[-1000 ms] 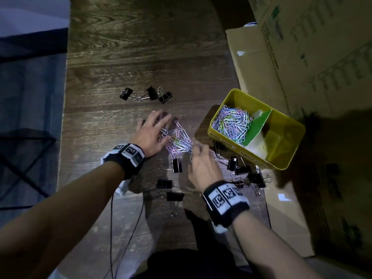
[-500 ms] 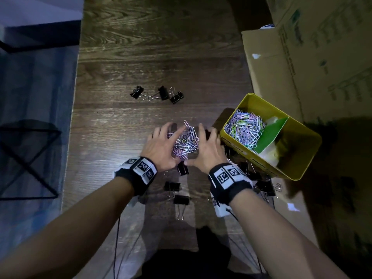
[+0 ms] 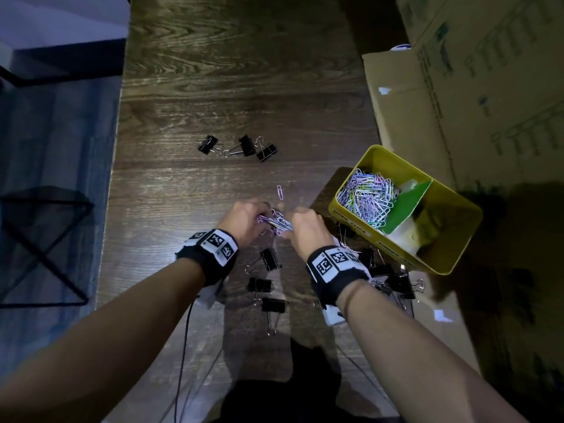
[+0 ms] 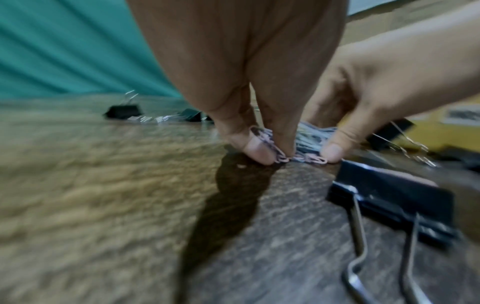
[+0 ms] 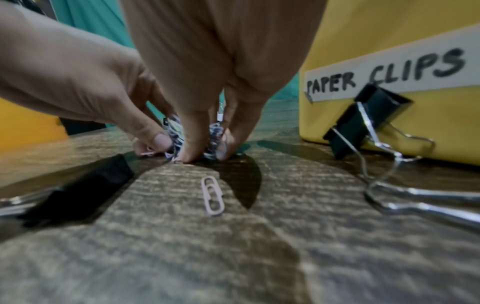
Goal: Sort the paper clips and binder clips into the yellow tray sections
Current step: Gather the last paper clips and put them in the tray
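The dark wooden desk (image 3: 244, 71) has lots of bare room at the far end. Three black metal binder clips (image 3: 238, 147) lie in a row near the middle. More black binder clips (image 3: 393, 279) crowd the near side of the yellow plastic tray (image 3: 439, 264). A big brown cardboard box (image 3: 473, 102) blocks the right side.

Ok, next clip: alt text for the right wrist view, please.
Both hands, right hand and left hand, pinch a bunch of paper clips on the wooden table. A loose pink paper clip lies nearer; a black binder clip leans against the yellow tray labelled PAPER CLIPS.
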`<control>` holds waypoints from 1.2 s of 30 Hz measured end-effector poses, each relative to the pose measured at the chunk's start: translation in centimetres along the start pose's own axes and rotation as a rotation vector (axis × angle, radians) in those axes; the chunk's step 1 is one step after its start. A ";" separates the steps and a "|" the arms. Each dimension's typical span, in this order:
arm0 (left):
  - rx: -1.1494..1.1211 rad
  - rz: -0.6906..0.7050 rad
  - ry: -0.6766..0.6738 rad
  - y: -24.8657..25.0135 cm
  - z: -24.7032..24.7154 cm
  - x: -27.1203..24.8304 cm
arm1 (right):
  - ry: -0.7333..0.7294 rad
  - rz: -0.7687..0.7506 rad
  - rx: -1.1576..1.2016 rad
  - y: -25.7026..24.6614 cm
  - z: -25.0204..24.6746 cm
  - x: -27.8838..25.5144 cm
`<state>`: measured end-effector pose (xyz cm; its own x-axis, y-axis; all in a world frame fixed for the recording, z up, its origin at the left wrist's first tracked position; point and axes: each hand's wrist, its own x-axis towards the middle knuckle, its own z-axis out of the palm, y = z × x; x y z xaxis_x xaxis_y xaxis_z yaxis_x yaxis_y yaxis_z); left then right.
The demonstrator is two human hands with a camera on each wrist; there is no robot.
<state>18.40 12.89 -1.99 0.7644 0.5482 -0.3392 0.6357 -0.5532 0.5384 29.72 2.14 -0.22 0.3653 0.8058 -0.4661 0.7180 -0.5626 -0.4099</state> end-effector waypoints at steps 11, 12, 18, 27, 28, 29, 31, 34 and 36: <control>-0.797 -0.314 -0.026 -1.5 -1.7 0.2 | 0.200 0.010 0.436 0.9 -2.0 -2.2; -0.851 -0.301 -0.013 -1.1 -2.2 0.2 | 0.238 0.005 0.490 0.8 -2.4 -2.6; -1.007 -0.091 -0.026 5.1 -5.3 1.2 | 0.475 0.078 0.996 0.9 -6.0 -4.6; -0.717 0.039 -0.082 15.3 -3.1 5.3 | 0.737 0.374 0.960 6.3 -10.1 -5.1; -0.593 0.058 -0.085 16.0 -2.6 5.8 | 0.714 0.409 0.888 6.8 -10.1 -4.8; -0.448 0.087 -0.090 16.4 -2.2 6.2 | 0.689 0.432 0.828 7.2 -10.0 -4.5; -0.144 0.159 -0.119 17.1 -1.9 6.5 | 0.621 0.457 0.728 7.6 -9.9 -4.1; 0.021 0.236 -0.201 16.7 -2.3 6.6 | 0.491 0.454 0.628 7.6 -10.1 -3.9; -0.057 0.256 -0.187 15.6 -3.1 6.3 | 0.462 0.417 0.602 7.4 -10.2 -4.1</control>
<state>32.84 9.66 6.64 0.9088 0.2679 -0.3199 0.4167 -0.6193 0.6655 39.63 -3.41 6.64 0.8267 0.4331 -0.3592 0.0836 -0.7259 -0.6827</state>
